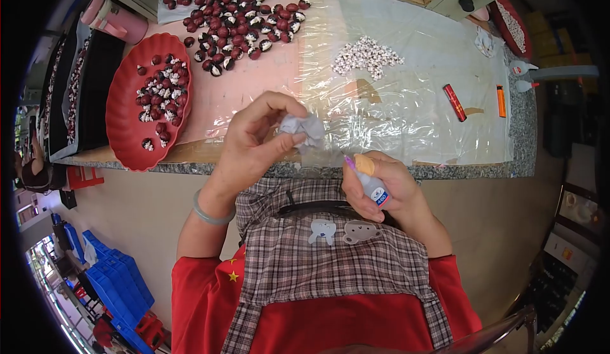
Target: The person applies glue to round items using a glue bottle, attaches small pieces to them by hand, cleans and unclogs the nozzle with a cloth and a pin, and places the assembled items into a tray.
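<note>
A crumpled white tissue (302,128) is pinched between the thumb and fingers of my left hand (257,132), above the table's front edge. My right hand (397,186) is wrapped round a small glue bottle (375,189) with a blue and white label and a thin purple tip pointing up and left. Something tan covers the fingertip or thumb beside the bottle's neck. The two hands are apart. Beyond them, small white pieces (368,57) lie in a loose pile on the plastic-covered table (406,119).
A red scalloped tray (121,125) at the left holds dark red and white pieces. Many dark red balls (238,30) spread at the back. A pink mug (114,20), a red tube (454,103), an orange lighter (501,101) and glue bottles (522,67) also stand or lie around.
</note>
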A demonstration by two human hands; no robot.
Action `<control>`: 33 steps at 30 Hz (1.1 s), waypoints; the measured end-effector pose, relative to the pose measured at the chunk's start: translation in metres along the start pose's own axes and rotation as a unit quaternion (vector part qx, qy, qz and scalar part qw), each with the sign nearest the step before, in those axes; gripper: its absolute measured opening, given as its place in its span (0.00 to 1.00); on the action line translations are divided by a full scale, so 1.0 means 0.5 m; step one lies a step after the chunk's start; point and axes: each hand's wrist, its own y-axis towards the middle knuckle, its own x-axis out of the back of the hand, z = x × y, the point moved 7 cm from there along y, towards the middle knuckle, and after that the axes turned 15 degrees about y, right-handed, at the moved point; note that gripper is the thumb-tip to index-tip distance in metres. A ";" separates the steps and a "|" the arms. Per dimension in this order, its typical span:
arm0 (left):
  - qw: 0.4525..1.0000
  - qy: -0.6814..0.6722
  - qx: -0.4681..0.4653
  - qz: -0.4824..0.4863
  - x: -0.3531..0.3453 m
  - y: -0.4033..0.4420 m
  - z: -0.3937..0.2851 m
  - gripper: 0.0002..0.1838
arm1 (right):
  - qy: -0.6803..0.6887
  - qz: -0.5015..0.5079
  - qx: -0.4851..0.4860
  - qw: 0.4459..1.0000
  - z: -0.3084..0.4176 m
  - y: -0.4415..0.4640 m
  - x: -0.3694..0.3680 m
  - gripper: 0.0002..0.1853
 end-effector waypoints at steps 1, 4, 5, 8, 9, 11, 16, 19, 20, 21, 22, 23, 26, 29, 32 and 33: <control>0.999 -0.049 0.019 0.001 -0.007 -0.003 0.007 0.13 | -0.009 -0.004 0.007 1.000 0.004 -0.001 0.001 0.26; 0.999 -0.027 -0.021 0.005 -0.022 0.003 -0.006 0.12 | -0.101 -0.005 0.097 0.990 0.037 -0.007 -0.009 0.22; 1.000 -0.021 -0.008 0.006 -0.026 0.002 -0.006 0.11 | -0.127 -0.021 0.142 0.981 0.055 -0.013 -0.013 0.20; 1.000 -0.026 0.012 0.011 -0.059 0.008 -0.013 0.12 | -0.214 -0.076 0.246 0.942 0.097 -0.031 -0.031 0.14; 1.000 -0.026 0.003 0.010 -0.069 0.012 -0.017 0.12 | -0.245 -0.096 0.256 0.930 0.103 -0.035 -0.034 0.13; 0.999 -0.042 -0.011 0.010 -0.093 0.023 -0.026 0.12 | -0.294 -0.132 0.266 0.908 0.111 -0.044 -0.037 0.10; 0.991 -0.107 -0.042 0.062 -0.158 0.053 -0.042 0.12 | -0.324 -0.201 0.350 0.856 0.132 -0.079 -0.032 0.07; 0.992 -0.102 -0.027 0.064 -0.182 0.086 -0.046 0.12 | -0.324 -0.219 0.377 0.840 0.162 -0.117 -0.031 0.09; 0.993 -0.098 -0.021 0.064 -0.188 0.101 -0.043 0.12 | -0.330 -0.225 0.391 0.829 0.172 -0.130 -0.033 0.09; 0.989 -0.100 -0.050 0.095 -0.202 0.121 -0.052 0.15 | -0.329 -0.227 0.410 0.820 0.183 -0.142 -0.035 0.11; 0.991 -0.085 -0.034 0.096 -0.212 0.137 -0.058 0.17 | -0.352 -0.236 0.435 0.795 0.201 -0.159 -0.037 0.11; 0.993 -0.069 -0.018 0.098 -0.226 0.152 -0.073 0.18 | -0.373 -0.245 0.460 0.768 0.221 -0.179 -0.038 0.11; 0.995 -0.014 -0.031 0.093 -0.244 0.182 -0.081 0.24 | -0.397 -0.296 0.553 0.670 0.308 -0.254 -0.057 0.09; 0.995 -0.008 -0.016 0.100 -0.250 0.187 -0.066 0.22 | -0.448 -0.371 0.557 0.593 0.421 -0.310 -0.012 0.14; 0.993 0.000 0.000 0.118 -0.257 0.178 -0.042 0.19 | -0.591 -0.463 0.484 0.450 0.497 -0.341 0.060 0.21; 0.993 0.013 0.002 0.119 -0.257 0.176 -0.041 0.17 | -0.644 -0.494 0.440 0.384 0.503 -0.347 0.061 0.23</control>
